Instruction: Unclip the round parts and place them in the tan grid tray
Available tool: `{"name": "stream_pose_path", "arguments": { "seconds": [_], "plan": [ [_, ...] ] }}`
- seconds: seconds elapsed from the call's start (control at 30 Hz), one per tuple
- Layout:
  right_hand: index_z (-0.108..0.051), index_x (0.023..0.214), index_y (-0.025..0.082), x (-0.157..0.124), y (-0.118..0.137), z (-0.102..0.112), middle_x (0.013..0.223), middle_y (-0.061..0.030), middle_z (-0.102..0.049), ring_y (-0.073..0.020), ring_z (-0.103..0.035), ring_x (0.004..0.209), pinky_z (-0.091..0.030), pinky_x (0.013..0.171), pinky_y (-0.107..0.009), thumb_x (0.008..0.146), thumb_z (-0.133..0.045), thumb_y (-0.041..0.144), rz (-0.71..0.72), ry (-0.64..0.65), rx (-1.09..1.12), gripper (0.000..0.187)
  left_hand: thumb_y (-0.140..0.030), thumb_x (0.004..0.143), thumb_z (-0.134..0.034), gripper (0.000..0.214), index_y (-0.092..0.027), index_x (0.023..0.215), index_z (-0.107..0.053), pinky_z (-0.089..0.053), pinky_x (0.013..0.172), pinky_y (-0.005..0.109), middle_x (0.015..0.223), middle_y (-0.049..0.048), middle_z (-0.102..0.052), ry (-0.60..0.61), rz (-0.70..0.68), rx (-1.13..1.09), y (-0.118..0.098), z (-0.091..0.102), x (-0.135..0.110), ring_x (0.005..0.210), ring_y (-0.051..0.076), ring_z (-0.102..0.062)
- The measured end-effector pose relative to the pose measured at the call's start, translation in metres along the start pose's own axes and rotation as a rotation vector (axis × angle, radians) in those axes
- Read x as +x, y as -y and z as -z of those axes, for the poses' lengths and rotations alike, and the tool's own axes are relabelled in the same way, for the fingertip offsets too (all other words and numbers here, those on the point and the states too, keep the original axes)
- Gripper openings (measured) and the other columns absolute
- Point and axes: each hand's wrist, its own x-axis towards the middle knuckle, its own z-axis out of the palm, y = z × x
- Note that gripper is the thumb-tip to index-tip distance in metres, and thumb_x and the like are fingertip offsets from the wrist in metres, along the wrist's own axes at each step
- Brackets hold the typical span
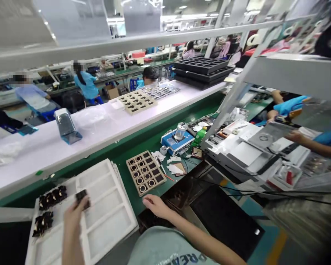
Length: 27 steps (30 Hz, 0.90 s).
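Note:
My left hand [75,213] holds a small black part [82,196] over a white foam tray [110,217] with long compartments. Several black parts [52,197] lie in the tray's left compartments. My right hand [153,204] rests at the green bench edge with its fingers curled and nothing seen in it. It lies just below a tan grid tray [145,177] that has round black parts in several of its cells.
A blue scale [177,140], a green bottle [200,135] and white paper scraps [174,164] sit behind the tan tray. A white conveyor [99,125] carries a silver bag [66,127] and more trays. A machine [245,147] and a co-worker's arms are at right.

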Motion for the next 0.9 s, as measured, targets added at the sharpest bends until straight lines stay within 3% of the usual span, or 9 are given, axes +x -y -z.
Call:
{"name": "stream_pose_path", "arguments": {
  "seconds": [0.07,0.13,0.17,0.23,0.33,0.4,0.57,0.73,0.9],
  "plan": [
    [-0.062,0.102,0.02,0.008,0.026,0.001,0.1,-0.0069,-0.068,-0.0183,-0.066,0.082,-0.05,0.065,-0.029,0.091,-0.044,0.068,0.019,0.066,0.229,0.052,-0.042,0.047,-0.082,0.032,-0.019,0.065,-0.069,-0.052,0.077,0.043,0.067,0.005,-0.07,0.326,0.04,-0.272,-0.015,-0.05,-0.064,0.083,0.031,-0.068],
    [-0.057,0.104,0.021,0.008,0.041,0.007,0.099,-0.0063,-0.066,-0.0174,-0.066,0.078,-0.049,0.058,-0.027,0.088,-0.038,0.078,0.032,0.078,0.387,0.063,-0.046,0.048,-0.085,0.035,-0.018,0.066,-0.071,-0.054,0.073,0.043,0.071,0.0077,-0.073,0.654,0.062,-0.372,-0.028,-0.096,-0.121,0.081,0.032,-0.07],
    [-0.056,0.101,0.021,0.005,0.045,0.013,0.092,-0.0052,-0.066,-0.0172,-0.066,0.074,-0.049,0.055,-0.026,0.086,-0.039,0.08,0.04,0.049,0.415,0.064,-0.047,0.05,-0.086,0.035,-0.018,0.065,-0.071,-0.055,0.072,0.045,0.07,0.0088,-0.073,0.781,0.086,-0.366,-0.033,-0.113,-0.143,0.081,0.034,-0.071],
    [-0.052,0.093,0.021,-0.004,0.046,0.029,0.077,-0.0017,-0.063,-0.0159,-0.062,0.061,-0.045,0.049,-0.026,0.084,-0.042,0.082,0.031,-0.06,0.423,0.063,-0.05,0.056,-0.085,0.034,-0.021,0.066,-0.072,-0.057,0.074,0.05,0.075,0.0097,-0.075,0.91,0.077,-0.367,-0.038,-0.135,-0.174,0.087,0.038,-0.072],
    [-0.046,0.088,0.022,-0.024,0.039,0.059,0.067,0.0013,-0.061,-0.0129,-0.056,0.048,-0.039,0.042,-0.024,0.082,-0.041,0.084,-0.007,-0.179,0.454,0.062,-0.053,0.058,-0.086,0.032,-0.028,0.076,-0.076,-0.057,0.088,0.05,0.094,0.0093,-0.078,0.882,0.012,-0.412,-0.036,-0.147,-0.194,0.105,0.038,-0.07],
    [-0.044,0.09,0.022,-0.039,0.036,0.074,0.065,0.0021,-0.062,-0.0122,-0.055,0.044,-0.036,0.04,-0.022,0.081,-0.039,0.085,-0.01,-0.161,0.45,0.063,-0.052,0.055,-0.089,0.035,-0.032,0.081,-0.076,-0.056,0.093,0.046,0.103,0.0091,-0.077,0.842,0.018,-0.435,-0.03,-0.152,-0.2,0.11,0.035,-0.069],
    [-0.041,0.091,0.023,-0.067,0.037,0.099,0.056,0.0065,-0.056,-0.0107,-0.05,0.038,-0.031,0.036,-0.02,0.086,-0.034,0.081,0.001,-0.077,0.284,0.059,-0.043,0.048,-0.094,0.039,-0.031,0.077,-0.072,-0.061,0.079,0.038,0.089,0.0064,-0.076,0.892,0.092,-0.422,-0.022,-0.176,-0.217,0.089,0.03,-0.074],
    [-0.039,0.091,0.023,-0.081,0.045,0.129,0.061,0.0075,-0.056,-0.0087,-0.051,0.044,-0.037,0.042,-0.019,0.094,-0.048,0.054,0.041,-0.039,0.1,0.032,-0.029,0.043,-0.097,0.05,-0.018,0.085,-0.07,-0.06,0.061,0.031,0.081,0.0064,-0.074,0.855,0.156,-0.378,-0.025,-0.201,-0.225,0.067,0.023,-0.072],
    [-0.037,0.089,0.023,-0.092,0.049,0.149,0.063,0.0088,-0.056,-0.0084,-0.053,0.043,-0.038,0.041,-0.018,0.087,-0.059,0.025,-0.011,-0.021,0.03,0.022,-0.011,0.057,-0.088,0.04,-0.016,0.091,-0.068,-0.061,0.062,0.03,0.081,0.0053,-0.075,0.82,0.206,-0.369,-0.02,-0.227,-0.225,0.066,0.02,-0.072]
  ]
}}
